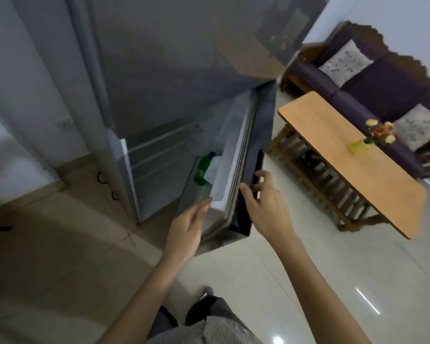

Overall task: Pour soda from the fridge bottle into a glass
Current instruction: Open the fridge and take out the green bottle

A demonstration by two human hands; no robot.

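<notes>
The grey fridge (159,70) stands ahead with its lower door (236,155) swung partly open. A green soda bottle (205,167) with a blue cap and white label stands in the door's inner shelf. My right hand (266,202) grips the door's outer edge at the dark handle (257,170), thumb on the edge and fingers curled around it. My left hand (188,227) is open, fingers apart, its fingertips at the door's inner lower corner, just below the bottle. No glass is in view.
Empty white shelves (154,155) show inside the fridge. A wooden coffee table (345,155) with a yellow vase of flowers (358,146) stands to the right, a purple sofa (372,83) behind it. The floor is glossy tile; my feet are below.
</notes>
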